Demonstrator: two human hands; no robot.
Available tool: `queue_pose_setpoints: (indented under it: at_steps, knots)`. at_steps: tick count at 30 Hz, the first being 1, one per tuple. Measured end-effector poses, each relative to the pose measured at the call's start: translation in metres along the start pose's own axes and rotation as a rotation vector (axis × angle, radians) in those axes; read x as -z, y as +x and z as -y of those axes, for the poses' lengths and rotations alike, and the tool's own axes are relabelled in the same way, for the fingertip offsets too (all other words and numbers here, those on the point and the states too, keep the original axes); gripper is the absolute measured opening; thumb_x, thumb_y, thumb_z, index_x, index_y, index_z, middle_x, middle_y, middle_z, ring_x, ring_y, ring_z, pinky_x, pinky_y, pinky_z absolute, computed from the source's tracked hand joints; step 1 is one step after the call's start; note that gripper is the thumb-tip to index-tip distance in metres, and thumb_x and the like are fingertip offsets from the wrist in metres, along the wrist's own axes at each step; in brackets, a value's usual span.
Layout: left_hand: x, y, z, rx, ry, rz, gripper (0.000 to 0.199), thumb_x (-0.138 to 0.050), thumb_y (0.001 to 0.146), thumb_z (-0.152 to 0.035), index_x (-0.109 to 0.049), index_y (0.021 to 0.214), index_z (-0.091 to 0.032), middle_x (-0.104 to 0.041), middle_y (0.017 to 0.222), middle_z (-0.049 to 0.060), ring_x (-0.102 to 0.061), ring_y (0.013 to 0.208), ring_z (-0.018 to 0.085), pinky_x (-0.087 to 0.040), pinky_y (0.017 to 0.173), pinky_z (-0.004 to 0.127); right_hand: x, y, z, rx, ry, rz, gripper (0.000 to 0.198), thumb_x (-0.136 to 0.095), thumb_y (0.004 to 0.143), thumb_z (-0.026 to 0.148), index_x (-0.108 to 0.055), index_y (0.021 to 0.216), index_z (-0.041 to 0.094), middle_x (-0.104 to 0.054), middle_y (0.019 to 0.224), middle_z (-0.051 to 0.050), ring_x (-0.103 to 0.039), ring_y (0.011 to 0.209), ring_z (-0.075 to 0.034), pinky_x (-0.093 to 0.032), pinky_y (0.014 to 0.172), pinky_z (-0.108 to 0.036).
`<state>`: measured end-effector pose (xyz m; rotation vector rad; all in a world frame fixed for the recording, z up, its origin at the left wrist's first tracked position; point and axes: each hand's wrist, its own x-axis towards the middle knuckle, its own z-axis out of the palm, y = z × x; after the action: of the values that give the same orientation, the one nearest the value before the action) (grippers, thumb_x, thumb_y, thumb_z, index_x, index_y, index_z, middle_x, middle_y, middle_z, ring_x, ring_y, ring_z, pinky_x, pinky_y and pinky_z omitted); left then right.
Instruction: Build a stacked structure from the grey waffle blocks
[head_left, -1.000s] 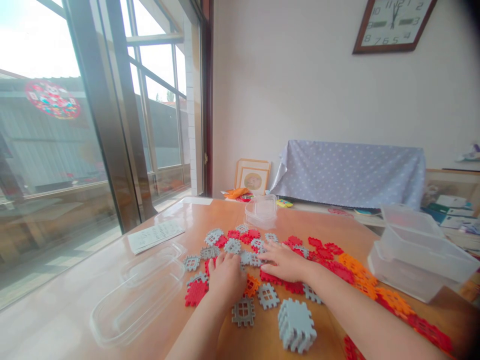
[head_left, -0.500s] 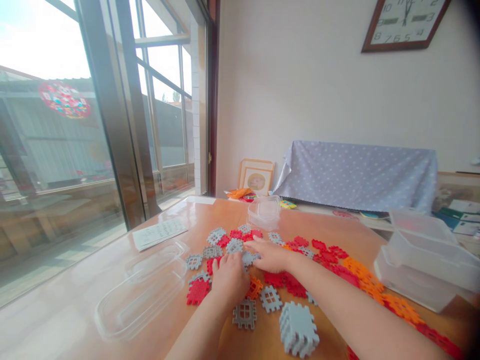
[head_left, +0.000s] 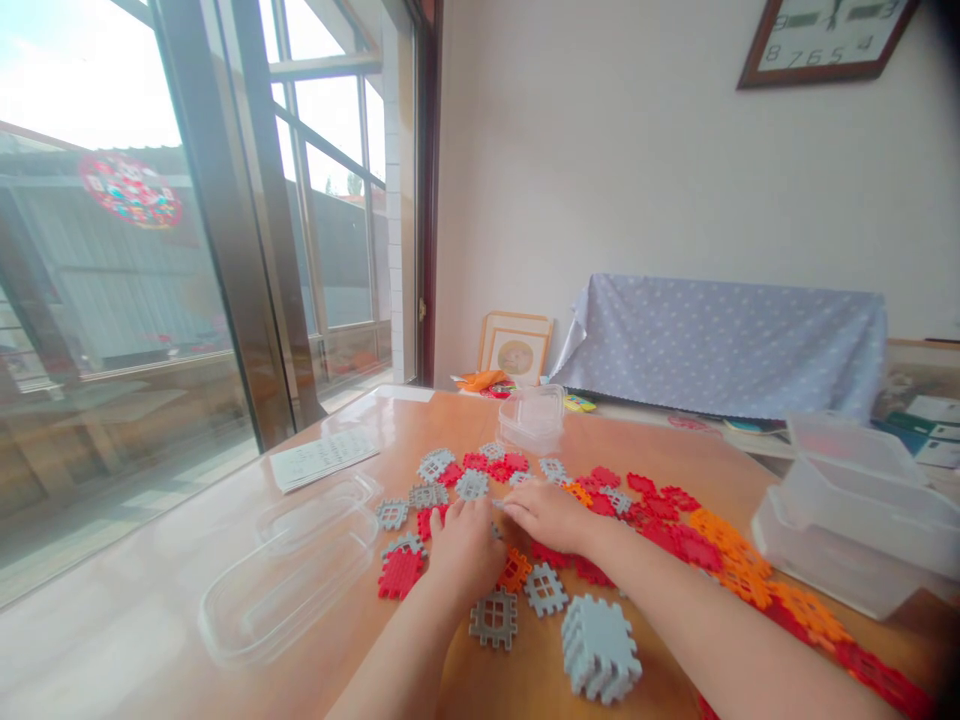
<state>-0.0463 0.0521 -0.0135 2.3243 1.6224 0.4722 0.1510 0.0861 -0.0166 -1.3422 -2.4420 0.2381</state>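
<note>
The fingers of the left hand (head_left: 469, 545) bend down over the notched pieces, and whether they grip anything cannot be told, as the back of the hand hides the tips. The right hand (head_left: 551, 512) comes in just beside it, fingers pointing left and fairly straight; what they touch or hold is likewise unclear. Around both hands the notched pieces lie scattered flat: a gray piece (head_left: 472, 486) just on the far side, a red piece (head_left: 400, 573) to the left, an orange piece (head_left: 514, 570) near the left wrist. On the near side are 2 window-frame pieces, 1 dark gray (head_left: 494, 619) and 1 light gray (head_left: 546, 590), beside a neat gray stack (head_left: 601, 648). More red and orange pieces (head_left: 731, 550) trail off right. Farther out on the table (head_left: 517, 690), clear lids (head_left: 289, 590) lie left, with printed sheets (head_left: 324, 460) beyond; a clear tub (head_left: 531, 420) sits at the far side and clear boxes (head_left: 847, 530) at right. Past the table hang a dotted cloth (head_left: 727, 345) and, higher right, a wall clock (head_left: 829, 45).
</note>
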Motion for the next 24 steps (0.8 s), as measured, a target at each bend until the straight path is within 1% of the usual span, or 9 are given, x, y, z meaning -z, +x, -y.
queue_pose_setpoints:
  at_steps: [2,5,8,12,14,17,20,22,24]
  knots:
    - [-0.001,0.0,0.0,-0.02,-0.012,-0.035,0.044,-0.052,0.079,-0.024,-0.06,0.122,-0.024,-0.065,0.13,0.011,-0.049,0.13,0.034,-0.028,0.112,0.055,0.002,-0.005,-0.002,-0.025,0.024,-0.053,0.037,-0.04,0.102,0.036,-0.064,0.078,0.02,-0.067,0.087,-0.007,-0.058,0.09,-0.022,-0.043,0.086,-0.035]
    - [-0.005,0.004,0.0,-0.067,-0.086,-0.113,0.047,-0.05,0.08,-0.019,-0.06,0.125,-0.021,-0.065,0.129,0.012,-0.053,0.126,0.031,-0.036,0.109,0.045,0.009,-0.015,-0.007,-0.079,0.083,-0.129,0.041,-0.036,0.103,0.039,-0.06,0.076,0.02,-0.064,0.083,-0.005,-0.057,0.084,-0.02,-0.043,0.081,-0.034]
    - [-0.009,0.008,-0.001,-0.111,-0.26,-0.186,0.047,-0.047,0.082,-0.017,-0.06,0.127,-0.019,-0.064,0.13,0.011,-0.055,0.125,0.025,-0.04,0.107,0.036,0.018,-0.025,-0.01,-0.132,0.168,-0.179,0.045,-0.032,0.104,0.045,-0.057,0.077,0.02,-0.062,0.079,-0.002,-0.056,0.077,-0.018,-0.044,0.074,-0.032]
    - [-0.008,0.008,-0.01,-0.115,-0.557,-0.234,0.036,-0.05,0.087,-0.023,-0.063,0.12,-0.019,-0.067,0.123,0.01,-0.06,0.116,0.023,-0.045,0.1,0.035,0.035,-0.039,-0.005,-0.176,0.283,-0.217,0.048,-0.028,0.105,0.051,-0.058,0.085,0.02,-0.063,0.081,0.0,-0.057,0.075,-0.017,-0.046,0.071,-0.03]
    - [-0.004,0.005,-0.018,-0.103,-0.75,-0.189,0.031,-0.054,0.089,-0.029,-0.065,0.115,-0.018,-0.069,0.117,0.01,-0.063,0.108,0.023,-0.047,0.093,0.034,0.045,-0.046,0.003,-0.179,0.346,-0.221,0.048,-0.029,0.104,0.054,-0.059,0.088,0.02,-0.064,0.084,0.0,-0.057,0.076,-0.017,-0.048,0.072,-0.03]
    - [0.006,-0.001,-0.029,-0.097,-1.047,-0.072,0.034,-0.061,0.088,-0.043,-0.067,0.109,-0.017,-0.072,0.106,0.009,-0.064,0.096,0.021,-0.048,0.083,0.03,0.058,-0.056,0.022,-0.183,0.51,-0.201,0.045,-0.037,0.102,0.055,-0.059,0.086,0.019,-0.064,0.083,0.001,-0.057,0.077,-0.017,-0.049,0.074,-0.03]
    - [0.013,-0.007,-0.035,-0.093,-1.234,0.046,0.035,-0.07,0.08,-0.049,-0.067,0.093,-0.016,-0.069,0.082,0.004,-0.06,0.076,0.016,-0.044,0.07,0.026,0.065,-0.065,0.041,-0.203,0.612,-0.165,0.044,-0.041,0.101,0.055,-0.06,0.084,0.02,-0.065,0.081,0.001,-0.059,0.077,-0.017,-0.05,0.074,-0.031]
    - [0.016,-0.011,-0.037,-0.088,-1.313,0.103,0.034,-0.075,0.075,-0.048,-0.063,0.081,-0.017,-0.063,0.068,0.0,-0.054,0.064,0.012,-0.041,0.064,0.024,0.065,-0.072,0.052,-0.223,0.588,-0.21,0.039,-0.043,0.1,0.053,-0.064,0.094,0.02,-0.069,0.09,-0.002,-0.064,0.086,-0.02,-0.053,0.079,-0.034]
    - [0.017,-0.014,-0.038,-0.071,-1.39,0.131,0.032,-0.077,0.074,-0.045,-0.06,0.077,-0.017,-0.06,0.064,-0.001,-0.052,0.06,0.011,-0.038,0.061,0.024,0.064,-0.08,0.061,-0.236,0.493,-0.33,0.032,-0.051,0.097,0.047,-0.065,0.113,0.023,-0.071,0.111,-0.005,-0.065,0.105,-0.023,-0.053,0.094,-0.039]
